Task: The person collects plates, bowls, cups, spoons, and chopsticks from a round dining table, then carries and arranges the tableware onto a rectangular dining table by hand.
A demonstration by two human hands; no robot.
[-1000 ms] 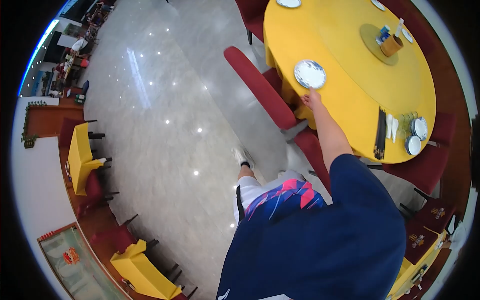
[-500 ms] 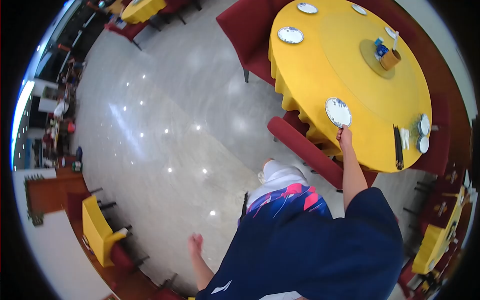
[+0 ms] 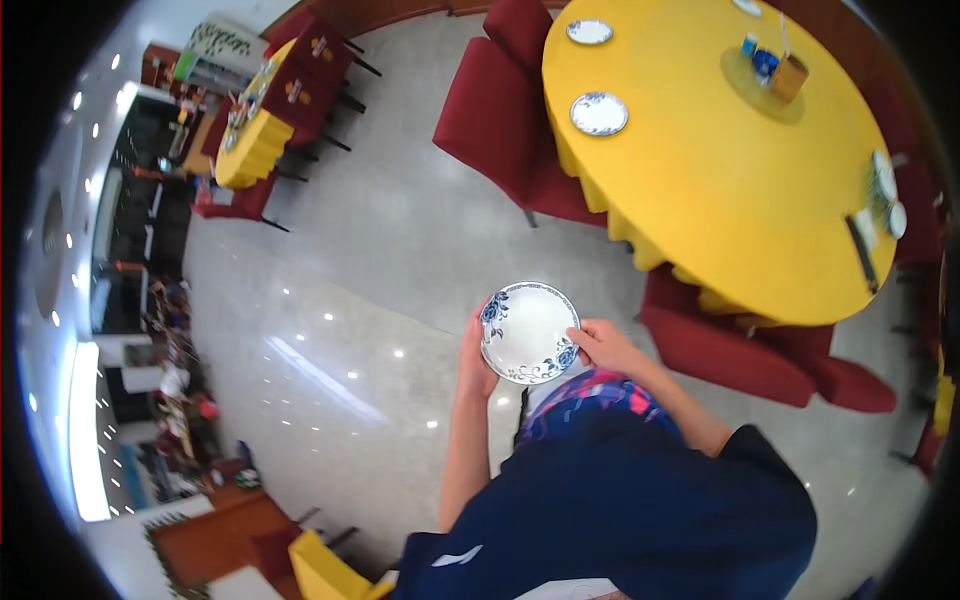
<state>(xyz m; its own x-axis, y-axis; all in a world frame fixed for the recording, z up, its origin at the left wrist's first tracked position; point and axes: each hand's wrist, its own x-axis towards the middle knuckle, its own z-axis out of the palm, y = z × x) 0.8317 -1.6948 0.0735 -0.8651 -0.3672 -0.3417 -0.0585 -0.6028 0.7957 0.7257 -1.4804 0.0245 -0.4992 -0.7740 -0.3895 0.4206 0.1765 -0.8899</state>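
A white plate with blue flowers (image 3: pixel 530 333) is held up in front of my body, over the floor, its face turned to the camera. My left hand (image 3: pixel 478 350) grips its left edge, with most of the fingers hidden behind it. At the lower right edge, my right hand (image 3: pixel 600 346) pinches the rim. To the right stands the round table with a yellow cloth (image 3: pixel 700 180), bearing another patterned plate (image 3: pixel 599 114) near its left edge and one more plate (image 3: pixel 590 32) farther back.
Red chairs (image 3: pixel 500 120) stand around the table, one (image 3: pixel 730 350) close on my right. The table bears a brown holder (image 3: pixel 788 78), black chopsticks (image 3: pixel 861 253) and stacked dishes (image 3: pixel 897 219). Another yellow table (image 3: pixel 255 145) is at the upper left.
My right hand has lifted the plate off the table and brought it in front of me. My left hand has come up and taken its other edge. The view has turned.
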